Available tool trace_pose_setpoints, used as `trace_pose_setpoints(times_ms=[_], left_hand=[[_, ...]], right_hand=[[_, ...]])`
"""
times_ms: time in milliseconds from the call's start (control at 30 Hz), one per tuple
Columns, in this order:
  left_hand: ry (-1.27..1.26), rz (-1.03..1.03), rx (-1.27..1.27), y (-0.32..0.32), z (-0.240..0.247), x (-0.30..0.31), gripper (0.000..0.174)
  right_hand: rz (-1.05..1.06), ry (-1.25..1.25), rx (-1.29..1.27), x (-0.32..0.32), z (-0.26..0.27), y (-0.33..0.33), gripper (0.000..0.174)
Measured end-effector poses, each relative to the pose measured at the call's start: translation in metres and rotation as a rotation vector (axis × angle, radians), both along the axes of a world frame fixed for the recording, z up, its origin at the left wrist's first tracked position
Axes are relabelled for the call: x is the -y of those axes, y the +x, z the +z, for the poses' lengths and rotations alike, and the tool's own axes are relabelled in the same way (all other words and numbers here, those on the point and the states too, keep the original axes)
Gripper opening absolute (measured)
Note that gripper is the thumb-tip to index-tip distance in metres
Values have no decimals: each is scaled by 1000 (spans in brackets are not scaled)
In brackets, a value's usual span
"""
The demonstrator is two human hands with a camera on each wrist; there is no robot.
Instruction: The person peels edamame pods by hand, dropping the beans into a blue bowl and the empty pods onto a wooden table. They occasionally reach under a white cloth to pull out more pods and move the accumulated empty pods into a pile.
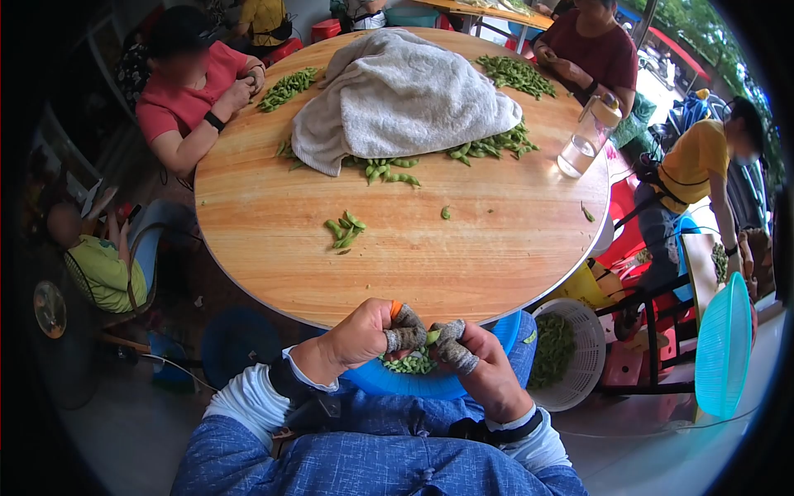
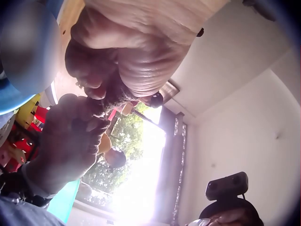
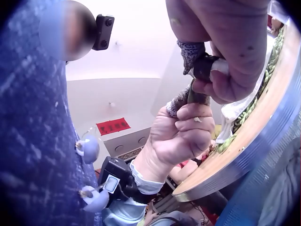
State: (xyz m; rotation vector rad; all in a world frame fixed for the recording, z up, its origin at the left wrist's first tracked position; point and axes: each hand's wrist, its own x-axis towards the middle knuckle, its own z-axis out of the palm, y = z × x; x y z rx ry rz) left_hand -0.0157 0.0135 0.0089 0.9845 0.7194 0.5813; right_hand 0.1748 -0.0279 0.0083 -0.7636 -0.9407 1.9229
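Note:
Over the lap, both hands meet at a green edamame pod (image 1: 432, 336). My left hand (image 1: 357, 337) pinches one end with curled fingers, and my right hand (image 1: 494, 376) pinches the other. Grey knitted covers (image 1: 404, 329) wrap the thumbs and forefingers, with an orange band on the left one. Directly below sits a blue basin (image 1: 405, 385) containing shelled green beans (image 1: 416, 361). In the right wrist view, my left hand's curled fingers press close against the right hand's. The left wrist view is dim, and the pod is hidden there by the fingers.
A round wooden table (image 1: 397, 248) stands ahead, with a few loose pods (image 1: 345, 231) and a grey towel (image 1: 405, 95) over a pod heap. A water bottle (image 1: 589, 136) is at its right edge. A white basket (image 1: 565, 355) of pods stands right. Other people sit around.

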Motion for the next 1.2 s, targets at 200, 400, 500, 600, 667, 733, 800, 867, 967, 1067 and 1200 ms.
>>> trace_pose_setpoints(times_ms=[200, 400, 500, 600, 667, 733, 800, 867, 967, 1067, 1200], left_hand=[[-11, -24, -2, 2, 0, 0, 21], [-50, -15, 6, 4, 3, -1, 22], [-35, -20, 15, 7, 3, -1, 23], [-31, -14, 11, 7, 2, 0, 22], [-35, -11, 12, 8, 1, 0, 22], [-42, -13, 17, 8, 1, 0, 22], [-42, -14, 21, 8, -1, 0, 21], [-40, -12, 17, 8, -3, 0, 20], [3, -10, -27, 11, -4, 0, 19], [265, 21, -166, 15, 2, 2, 18], [1040, 56, -560, 16, -1, 10, 26]], right_hand=[[10, -21, -27, 0, -8, 0, 24], [-20, -27, -24, 2, -2, 3, 22], [-24, -24, -11, 3, -2, 4, 22], [-30, -30, -7, 3, -2, 5, 22], [-39, -38, -16, 3, -2, 4, 21], [-52, -52, -35, 3, -2, 3, 21], [-50, -55, -26, 3, -5, 4, 19], [-52, -59, -36, 2, -5, 3, 19], [-62, -63, -56, 1, -6, 3, 18], [-95, -54, -49, 0, -15, 5, 18], [-170, -35, -48, 1, -12, 2, 19]])
